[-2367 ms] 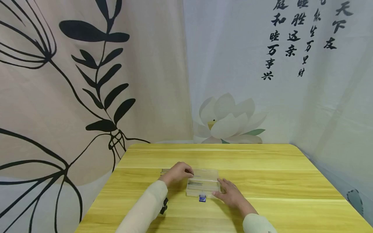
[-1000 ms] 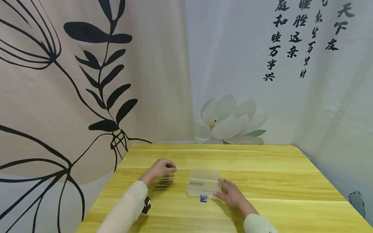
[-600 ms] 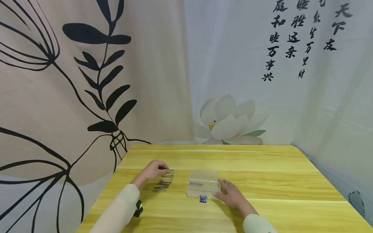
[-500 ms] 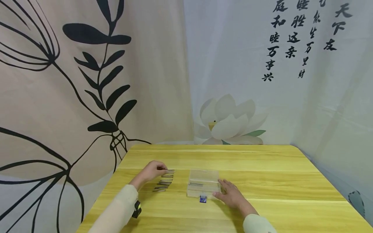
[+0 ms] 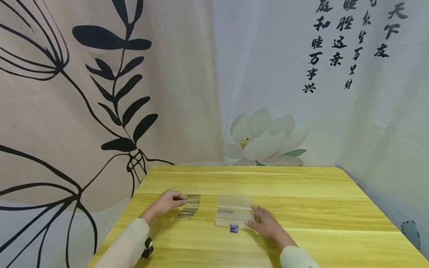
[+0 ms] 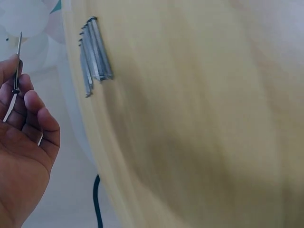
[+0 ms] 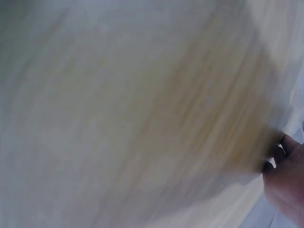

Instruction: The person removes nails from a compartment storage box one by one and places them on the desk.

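My left hand (image 5: 171, 201) is at the left end of a column of metal nails (image 5: 190, 210) laid side by side on the table. In the left wrist view, the thumb and fingers of this hand pinch one nail (image 6: 19, 61), apart from the row of nails (image 6: 95, 50). My right hand (image 5: 266, 221) holds the right end of a clear plastic box (image 5: 222, 222), thumb at the front corner and fingers along the side. The lid (image 5: 234, 201) is raised at the back, and a few nails (image 5: 225, 211) lie inside. The right wrist view is blurred.
A blue latch (image 5: 233, 228) hangs from the box's front. The wooden table (image 5: 301, 193) has its far edge against a printed curtain (image 5: 268, 74). A dark cord (image 6: 97, 202) runs beyond the table edge in the left wrist view.
My left hand carried a nail from the box to the back of the column, then moved slightly left and nearer. More nails show in the column. The right hand has stayed at the box.
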A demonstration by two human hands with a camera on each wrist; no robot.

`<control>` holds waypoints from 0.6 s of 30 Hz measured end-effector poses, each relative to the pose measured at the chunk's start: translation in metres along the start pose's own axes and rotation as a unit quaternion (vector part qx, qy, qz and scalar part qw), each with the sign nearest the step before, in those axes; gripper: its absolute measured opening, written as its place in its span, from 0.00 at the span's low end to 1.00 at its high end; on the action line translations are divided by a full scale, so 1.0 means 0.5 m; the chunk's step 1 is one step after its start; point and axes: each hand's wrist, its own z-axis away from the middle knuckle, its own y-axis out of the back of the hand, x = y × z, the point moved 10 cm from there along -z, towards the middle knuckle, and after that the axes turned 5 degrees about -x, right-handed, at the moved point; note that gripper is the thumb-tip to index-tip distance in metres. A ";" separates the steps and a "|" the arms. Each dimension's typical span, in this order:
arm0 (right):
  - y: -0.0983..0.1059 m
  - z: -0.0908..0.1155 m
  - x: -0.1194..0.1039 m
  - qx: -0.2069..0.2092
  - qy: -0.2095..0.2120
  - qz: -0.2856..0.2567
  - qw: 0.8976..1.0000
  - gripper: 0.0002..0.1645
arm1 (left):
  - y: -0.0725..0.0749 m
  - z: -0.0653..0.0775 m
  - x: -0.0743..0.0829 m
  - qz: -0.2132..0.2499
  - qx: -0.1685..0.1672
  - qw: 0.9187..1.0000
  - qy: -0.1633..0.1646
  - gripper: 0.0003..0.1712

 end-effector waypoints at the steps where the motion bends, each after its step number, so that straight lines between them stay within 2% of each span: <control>1: 0.000 -0.001 0.000 0.000 0.001 0.001 1.000 0.45 | -0.001 0.003 -0.005 0.001 -0.002 1.000 0.005 0.13; 11: 0.001 -0.004 0.001 0.003 0.008 0.008 1.000 0.45 | 0.007 0.021 -0.015 -0.014 0.002 1.000 -0.008 0.11; 18: -0.002 -0.007 0.005 0.006 0.011 0.010 1.000 0.45 | -0.011 0.038 -0.030 -0.006 -0.001 1.000 -0.009 0.12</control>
